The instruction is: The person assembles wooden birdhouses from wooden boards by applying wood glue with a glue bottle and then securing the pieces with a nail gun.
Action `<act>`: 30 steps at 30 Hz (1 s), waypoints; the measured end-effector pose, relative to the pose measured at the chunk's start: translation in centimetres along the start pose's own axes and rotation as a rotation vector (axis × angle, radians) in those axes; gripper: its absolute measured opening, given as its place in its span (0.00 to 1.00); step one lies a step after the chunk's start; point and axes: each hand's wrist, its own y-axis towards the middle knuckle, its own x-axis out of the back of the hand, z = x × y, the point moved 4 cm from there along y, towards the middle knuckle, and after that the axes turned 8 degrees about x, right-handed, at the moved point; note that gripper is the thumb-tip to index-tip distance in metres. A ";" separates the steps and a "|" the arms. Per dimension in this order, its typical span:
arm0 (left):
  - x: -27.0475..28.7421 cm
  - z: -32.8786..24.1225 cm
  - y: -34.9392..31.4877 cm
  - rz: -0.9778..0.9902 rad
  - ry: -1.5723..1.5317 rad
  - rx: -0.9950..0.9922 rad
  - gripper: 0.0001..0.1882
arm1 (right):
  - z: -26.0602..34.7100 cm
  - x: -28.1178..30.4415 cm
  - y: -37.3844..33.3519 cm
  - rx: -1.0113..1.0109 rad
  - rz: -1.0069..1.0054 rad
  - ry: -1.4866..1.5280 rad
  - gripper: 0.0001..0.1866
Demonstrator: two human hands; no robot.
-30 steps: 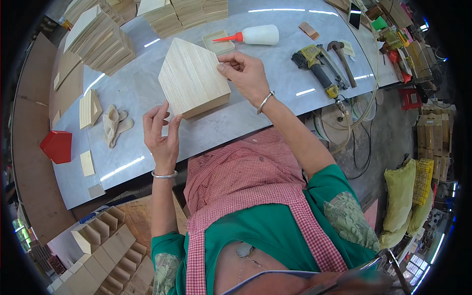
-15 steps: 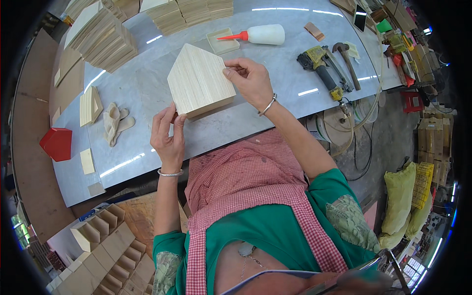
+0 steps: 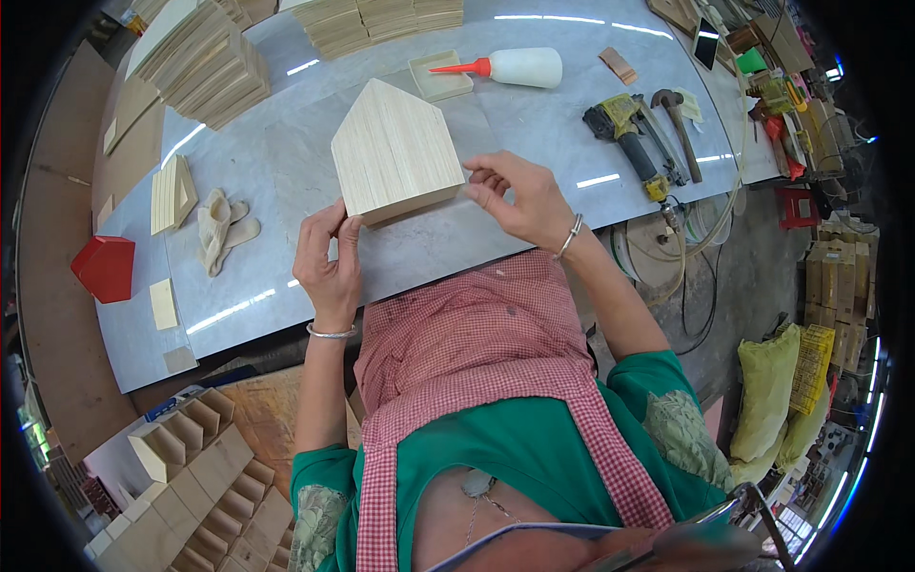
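A pale wooden house-shaped box (image 3: 396, 148) lies on the grey table, its pointed end away from me. At its near left corner my left hand (image 3: 327, 262) is closed, fingers along the side and thumb at the near edge. My right hand (image 3: 519, 202) is just beside the near right corner, index finger and thumb apart and the other fingers curled. Whether its fingertips touch the box I cannot tell. Beyond the box is a small shallow wooden tray (image 3: 443, 86), with the red nozzle of a white squeeze bottle (image 3: 522, 68) over it.
Stacks of wooden panels (image 3: 210, 71) stand at the far left. Nearer lie gloves (image 3: 224, 229), a few pentagonal pieces (image 3: 172, 195) and a red pentagonal block (image 3: 105, 269). To the right are a nail gun (image 3: 629, 138) and a hammer (image 3: 679, 133). Wooden compartment units (image 3: 191, 467) stand lower left.
My right hand has let go of the box's upper right side and moved down and right toward the near corner. My left hand keeps its place on the box.
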 end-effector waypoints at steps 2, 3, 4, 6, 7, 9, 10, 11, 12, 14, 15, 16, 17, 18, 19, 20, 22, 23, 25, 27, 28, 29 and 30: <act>-0.2 0.0 0.1 0.005 -0.007 -0.009 0.09 | 0.7 -0.4 -0.1 0.200 0.062 -0.187 0.09; 0.0 -0.2 0.1 -0.007 0.001 -0.020 0.09 | 0.7 -0.4 0.1 0.203 0.059 -0.187 0.09; 0.0 -0.4 0.0 -0.017 0.010 -0.031 0.09 | 0.9 -0.5 0.4 0.293 0.038 -0.259 0.07; -0.1 -0.6 0.0 -0.024 0.015 -0.034 0.09 | 0.9 -0.3 0.9 0.380 0.018 -0.330 0.06; -0.2 -0.7 0.1 -0.030 0.019 -0.033 0.09 | 0.8 -0.2 1.1 0.386 0.039 -0.336 0.05; -0.6 -0.8 0.0 -0.040 0.030 -0.030 0.09 | 0.5 0.2 1.7 0.391 0.062 -0.338 0.04; -0.7 -0.8 -0.1 -0.052 0.039 -0.030 0.09 | 0.4 0.3 2.1 0.390 0.098 -0.354 0.04; -0.8 -0.7 -0.1 -0.052 0.041 -0.028 0.09 | 0.2 0.3 2.3 0.389 0.133 -0.370 0.04; -1.0 -0.8 -0.2 -0.070 0.057 -0.044 0.09 | 0.1 0.4 2.4 0.389 0.135 -0.368 0.04; -1.1 -0.9 -0.3 -0.092 0.074 -0.058 0.09 | -0.1 0.4 2.6 0.364 0.170 -0.373 0.05; -1.1 -1.0 -0.4 -0.097 0.083 -0.059 0.09 | -0.1 0.4 2.6 0.366 0.173 -0.372 0.05; -1.1 -1.0 -0.4 -0.103 0.092 -0.059 0.09 | -0.1 0.4 2.4 0.363 0.161 -0.351 0.05; -1.1 -1.1 -0.5 -0.108 0.093 -0.056 0.09 | -0.1 0.4 2.3 0.361 0.149 -0.330 0.05; -1.1 -1.1 -0.5 -0.107 0.094 -0.052 0.09 | -0.2 0.3 2.1 0.365 0.153 -0.328 0.05; -1.1 -1.0 -0.6 -0.107 0.094 -0.048 0.09 | -0.2 0.4 1.8 0.357 0.113 -0.314 0.05; -1.1 -1.0 -0.6 -0.112 0.097 -0.045 0.09 | -0.2 0.5 1.7 0.348 0.074 -0.300 0.04; -1.1 -1.0 -0.6 -0.112 0.086 -0.055 0.09 | 0.1 0.4 1.4 0.358 0.060 -0.315 0.04; -1.1 -1.0 -0.6 -0.115 0.087 -0.053 0.09 | 0.2 0.4 1.4 0.366 0.043 -0.332 0.04; -1.1 -1.1 -0.6 -0.117 0.085 -0.064 0.09 | 0.2 0.2 1.3 0.395 0.046 -0.365 0.04; -1.0 -1.2 -0.6 -0.114 0.086 -0.055 0.09 | 0.5 0.2 1.4 0.426 0.050 -0.395 0.05; -1.0 -1.2 -0.7 -0.110 0.086 -0.048 0.09 | 0.8 0.1 1.4 0.436 0.071 -0.421 0.06; -1.0 -1.3 -0.7 -0.114 0.091 -0.045 0.09 | 1.0 0.1 1.4 0.447 0.091 -0.446 0.06; -1.0 -1.3 -0.7 -0.118 0.080 -0.032 0.08 | 0.9 0.0 1.4 0.451 0.094 -0.441 0.06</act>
